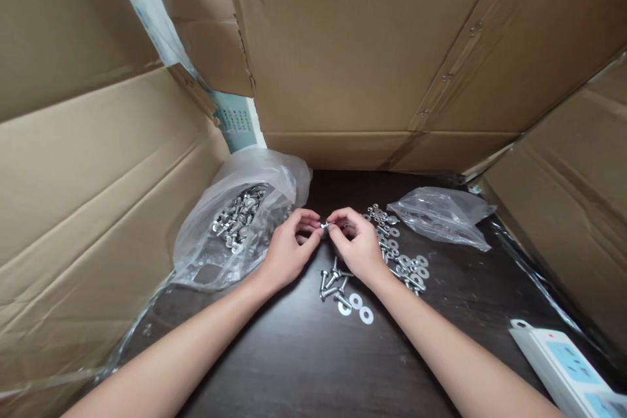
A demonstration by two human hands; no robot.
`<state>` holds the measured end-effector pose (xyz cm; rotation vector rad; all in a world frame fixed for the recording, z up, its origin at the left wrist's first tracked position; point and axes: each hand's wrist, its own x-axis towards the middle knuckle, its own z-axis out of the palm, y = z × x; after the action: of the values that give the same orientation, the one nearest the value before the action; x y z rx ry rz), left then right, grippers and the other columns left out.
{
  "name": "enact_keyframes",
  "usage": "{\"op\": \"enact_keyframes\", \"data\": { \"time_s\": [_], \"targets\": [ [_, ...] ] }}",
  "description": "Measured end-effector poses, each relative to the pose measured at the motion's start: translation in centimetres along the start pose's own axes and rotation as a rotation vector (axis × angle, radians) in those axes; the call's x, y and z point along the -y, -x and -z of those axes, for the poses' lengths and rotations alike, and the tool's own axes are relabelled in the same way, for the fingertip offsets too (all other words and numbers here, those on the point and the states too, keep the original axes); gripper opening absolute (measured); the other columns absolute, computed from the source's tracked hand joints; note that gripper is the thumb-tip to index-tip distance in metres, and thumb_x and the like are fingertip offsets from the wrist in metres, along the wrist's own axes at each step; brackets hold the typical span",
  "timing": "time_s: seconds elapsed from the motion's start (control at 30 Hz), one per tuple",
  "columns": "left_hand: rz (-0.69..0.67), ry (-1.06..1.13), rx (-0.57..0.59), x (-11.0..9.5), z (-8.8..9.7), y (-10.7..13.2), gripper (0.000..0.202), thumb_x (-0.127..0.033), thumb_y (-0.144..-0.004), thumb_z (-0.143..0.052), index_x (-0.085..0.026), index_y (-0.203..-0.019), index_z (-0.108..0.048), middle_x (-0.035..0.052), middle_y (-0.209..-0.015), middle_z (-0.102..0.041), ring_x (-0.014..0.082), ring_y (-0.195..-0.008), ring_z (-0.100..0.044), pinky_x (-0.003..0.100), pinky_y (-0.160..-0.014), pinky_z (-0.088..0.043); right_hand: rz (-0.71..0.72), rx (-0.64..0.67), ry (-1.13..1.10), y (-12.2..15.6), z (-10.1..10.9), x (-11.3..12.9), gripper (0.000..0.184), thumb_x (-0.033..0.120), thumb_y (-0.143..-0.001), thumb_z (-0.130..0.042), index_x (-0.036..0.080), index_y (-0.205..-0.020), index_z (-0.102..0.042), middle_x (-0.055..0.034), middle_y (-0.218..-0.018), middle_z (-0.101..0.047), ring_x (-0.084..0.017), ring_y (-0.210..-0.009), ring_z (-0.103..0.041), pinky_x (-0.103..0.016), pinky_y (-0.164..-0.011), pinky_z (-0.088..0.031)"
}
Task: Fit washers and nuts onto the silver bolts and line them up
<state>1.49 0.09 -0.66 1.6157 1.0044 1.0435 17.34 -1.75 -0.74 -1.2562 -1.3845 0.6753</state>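
Note:
Between my fingertips, above the dark table, is a small metal bolt (324, 226); any nut or washer on it is too small to make out. My left hand (292, 245) pinches its left end, and my right hand (356, 241) pinches the right end. Just below the hands lies a small group of bolts (334, 281), with several flat washers (366, 315) beside it. Right of my right hand, loose washers, nuts and bolts (392, 245) are spread in a strip, partly hidden by that hand.
A clear plastic bag (240, 170) of metal hardware (242, 215) stands open at the left. Another clear bag (443, 212) lies flat at the right. A white power strip (563, 359) sits at the front right. Cardboard walls (343, 46) enclose the dark table (274, 359).

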Motion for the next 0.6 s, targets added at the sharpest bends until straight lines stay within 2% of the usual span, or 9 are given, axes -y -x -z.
{"op": "enact_keyframes", "data": {
  "time_s": [0.33, 0.6],
  "targets": [
    [0.012, 0.065, 0.008, 0.24, -0.04, 0.12, 0.024, -0.023, -0.090, -0.068, -0.019, -0.111, -0.057, 0.0073, -0.103, -0.072, 0.0192, -0.094, -0.072, 0.028, -0.073, -0.057, 0.043, 0.058, 0.051, 0.29, -0.07, 0.26, 0.003, 0.024, -0.079, -0.060, 0.021, -0.080, -0.060, -0.0005, -0.077, -0.063, -0.013, -0.060, -0.054, -0.025, -0.053, -0.042],
    [-0.012, 0.005, 0.028, -0.33, 0.04, 0.23, 0.025, -0.027, -0.089, -0.068, -0.018, -0.111, -0.064, 0.0073, -0.099, -0.073, 0.0191, -0.091, -0.072, 0.028, -0.072, -0.058, 0.033, 0.036, 0.073, 0.36, 0.02, 0.23, 0.003, 0.024, -0.078, -0.061, 0.021, -0.078, -0.060, 0.0013, -0.071, -0.061, -0.013, -0.057, -0.049, -0.027, -0.054, -0.040]
  ]
}}
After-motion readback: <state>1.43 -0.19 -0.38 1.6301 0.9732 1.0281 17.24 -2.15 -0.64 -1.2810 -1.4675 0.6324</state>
